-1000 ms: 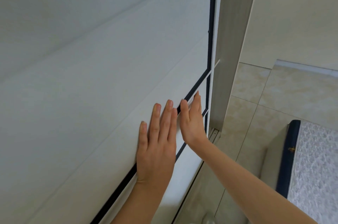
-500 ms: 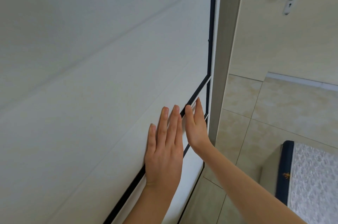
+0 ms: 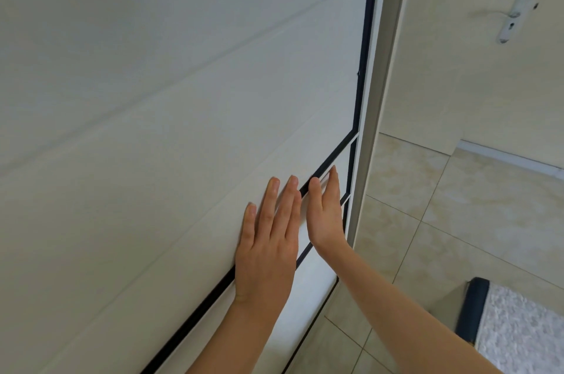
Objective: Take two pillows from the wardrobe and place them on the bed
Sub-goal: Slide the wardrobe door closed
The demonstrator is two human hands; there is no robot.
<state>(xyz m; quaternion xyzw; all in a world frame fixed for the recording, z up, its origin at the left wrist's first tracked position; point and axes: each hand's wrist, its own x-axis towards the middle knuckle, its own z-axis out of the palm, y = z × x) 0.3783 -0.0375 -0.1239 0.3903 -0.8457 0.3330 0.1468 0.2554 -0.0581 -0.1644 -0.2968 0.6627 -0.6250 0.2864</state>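
A white sliding wardrobe door (image 3: 171, 117) with thin black trim fills the left of the view and is closed against the grey side frame (image 3: 381, 93). My left hand (image 3: 268, 245) lies flat on the door panel, fingers extended. My right hand (image 3: 325, 215) stands edge-on just to its right, fingers straight, touching the door near the black trim. Neither hand holds anything. No pillows are visible; the wardrobe's inside is hidden. A corner of the bed mattress (image 3: 525, 331), white quilted with a dark blue edge, shows at the bottom right.
Beige floor tiles (image 3: 457, 221) lie between the wardrobe and the bed. A cream room door with a white lever handle (image 3: 515, 15) stands at the upper right.
The view has shifted, so the door handle and more floor show. Both hands stay pressed side by side on the wardrobe door, which now sits closer to the frame.
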